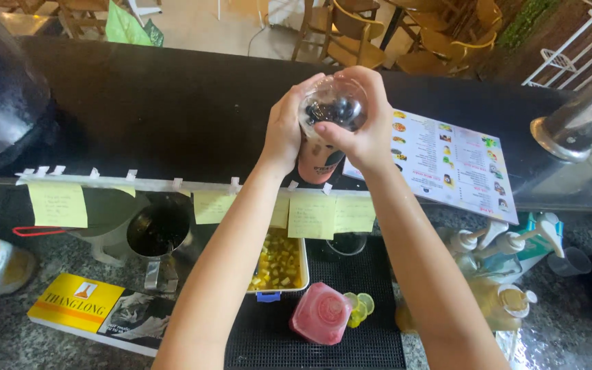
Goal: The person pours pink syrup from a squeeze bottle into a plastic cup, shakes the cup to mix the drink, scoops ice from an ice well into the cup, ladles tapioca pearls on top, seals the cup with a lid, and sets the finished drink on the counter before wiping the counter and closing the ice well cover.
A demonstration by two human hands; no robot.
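Hands (330, 127) around lidded cup (325, 130)

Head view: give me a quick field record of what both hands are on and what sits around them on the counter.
left hand: grips the side of the clear plastic cup
right hand: on the cup's other side, thumb across its top
cup contents: pinkish drink, dark round pieces near the top
cup position: held up above the black counter
below: tray of yellow cubes, pink lidded container on the black mat
right: laminated menu sheet, pump bottles
rail: yellow sticky notes
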